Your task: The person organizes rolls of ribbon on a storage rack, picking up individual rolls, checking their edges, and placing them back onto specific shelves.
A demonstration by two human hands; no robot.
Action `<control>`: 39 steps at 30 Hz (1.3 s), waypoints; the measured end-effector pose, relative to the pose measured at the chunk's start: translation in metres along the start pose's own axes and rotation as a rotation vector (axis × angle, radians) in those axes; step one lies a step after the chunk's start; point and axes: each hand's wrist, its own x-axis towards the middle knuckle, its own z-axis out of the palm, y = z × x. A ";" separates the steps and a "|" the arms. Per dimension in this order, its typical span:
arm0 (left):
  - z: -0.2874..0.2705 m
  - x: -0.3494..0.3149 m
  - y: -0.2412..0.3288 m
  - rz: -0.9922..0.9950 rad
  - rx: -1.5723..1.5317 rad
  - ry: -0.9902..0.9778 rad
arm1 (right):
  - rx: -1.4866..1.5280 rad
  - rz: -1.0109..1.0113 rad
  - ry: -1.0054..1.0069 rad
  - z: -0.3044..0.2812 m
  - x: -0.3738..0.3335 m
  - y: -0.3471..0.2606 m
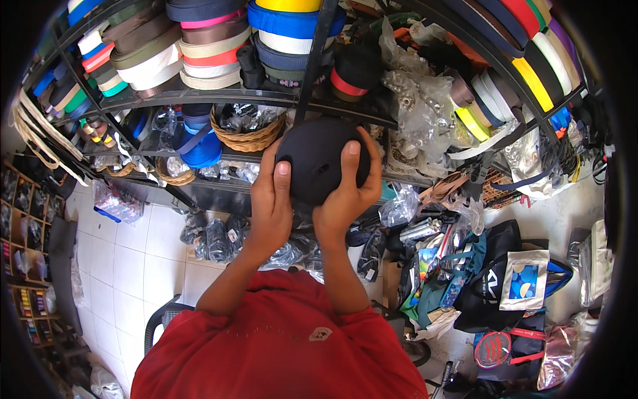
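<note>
1. White floor tiles [129, 266] spread across the left of a crowded storeroom, beneath a black metal shelving rack [199, 98] that runs along the far side.
2. Before that rack, at the centre of the view, is a round, flat roll of black woven webbing [318, 174], its face turned up toward the camera. It hides part of the shelving behind it.
3. The left hand [271, 209] holds the roll's left side, thumb on the near face; the right hand [345, 203] holds the right side, thumb likewise on the face. Each grip is spread as wide as the roll's edge demands, and the roll fills the space between them.
4. Just left of the roll stands a round, brown wicker basket [247, 139] with clear plastic packets inside; a bright blue webbing roll [201, 150] sits left of it.
5. Above, stacked multicoloured webbing rolls [212, 53] crowd the upper shelf, near a black roll with a red band [350, 78].
6. To the right, crumpled clear plastic bags [422, 123] bulge over the shelf edge.
7. Dark plastic-wrapped packets [218, 239] lie beyond the forearms, partly covered by them; a large black fabric bag [488, 292] and other goods clutter the right-hand floor.
</note>
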 end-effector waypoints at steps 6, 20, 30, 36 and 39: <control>-0.018 0.014 0.002 0.031 0.054 0.016 | 0.080 0.129 -0.344 -0.018 0.002 0.000; -0.017 0.012 0.000 -0.032 -0.018 -0.002 | 0.248 0.319 -0.291 -0.022 0.006 0.003; -0.015 0.007 0.002 -0.175 -0.175 -0.044 | -0.013 0.131 -0.254 -0.020 0.013 -0.006; 0.005 -0.004 -0.004 -0.128 -0.215 0.087 | 0.141 0.068 0.118 0.002 -0.008 0.005; 0.004 -0.007 -0.010 -0.089 -0.099 0.116 | 0.129 -0.004 0.159 0.006 -0.021 0.018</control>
